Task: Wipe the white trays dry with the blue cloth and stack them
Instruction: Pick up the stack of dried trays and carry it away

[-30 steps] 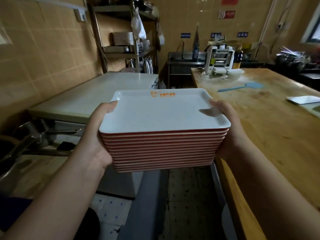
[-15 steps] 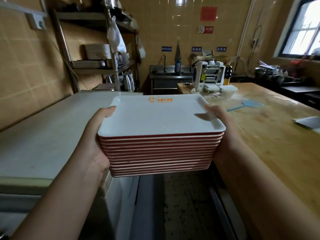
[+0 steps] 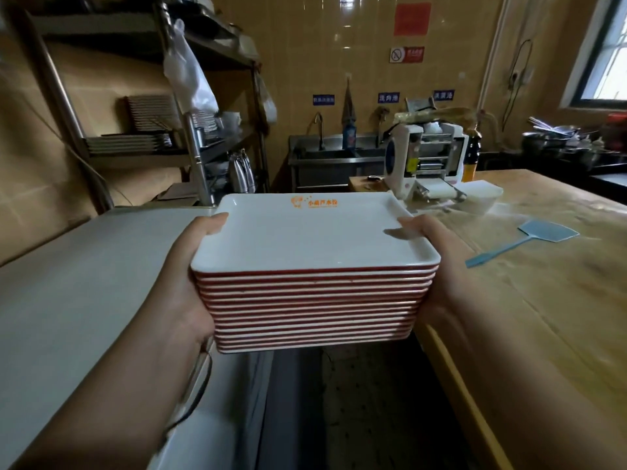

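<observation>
The stack of white trays point(image 3: 314, 300) is carried in the aisle between the steel counter point(image 3: 84, 300) and the wooden worktable point(image 3: 543, 317), resting on neither. The left hand point(image 3: 190, 283) grasps the left side of the stack, thumb over the top tray's rim; the right hand point(image 3: 437, 276) grasps the right side likewise.

Recommended handling: keep the stack level, maintain even inward pressure on both sides, and support the bottom tray with the fingers beneath, which are hidden here. The red-edged trays nest closely; a tilt could let the upper ones slide. Lower the stack flat onto a surface before releasing either hand.

The top tray point(image 3: 305, 239) holds nothing; only an orange logo point(image 3: 314, 201) marks its far edge. Contents of the lower trays cannot be seen. The blue cloth is not in view.
</observation>
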